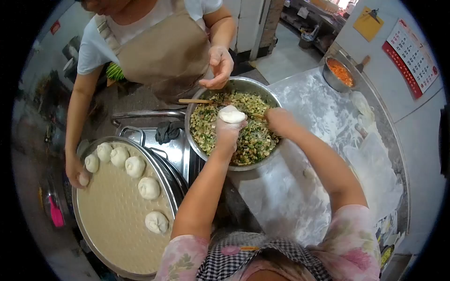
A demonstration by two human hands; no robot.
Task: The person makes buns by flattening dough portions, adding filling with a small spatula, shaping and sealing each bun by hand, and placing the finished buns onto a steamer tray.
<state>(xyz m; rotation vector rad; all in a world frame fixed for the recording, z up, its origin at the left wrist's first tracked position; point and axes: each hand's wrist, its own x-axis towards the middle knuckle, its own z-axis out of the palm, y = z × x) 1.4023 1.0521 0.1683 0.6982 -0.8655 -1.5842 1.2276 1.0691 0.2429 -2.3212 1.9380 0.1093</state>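
Note:
My left hand [228, 133] is raised over a large metal bowl [199, 151], with a round of white dough [231, 114] cupped in its fingers. In the bowl lies a chopped green and pale filling [251, 152]. At the bowl's right side, my right hand [280, 122] is closed around a thin wooden stick [258, 116], whose end points into the filling. A second wooden stick [194, 100] rests across the left rim. To the left, a round steamer tray [117, 220] carries several white buns [149, 188] along its far and right edge.
Across the bowl stands a co-worker in a tan apron [161, 51]; one hand [77, 171] touches a bun on the tray, the other [220, 68] hovers by the bowl. A floury worktop [300, 187] holds a bowl of orange filling [338, 75]. A dark cloth [168, 132] lies beside the tray.

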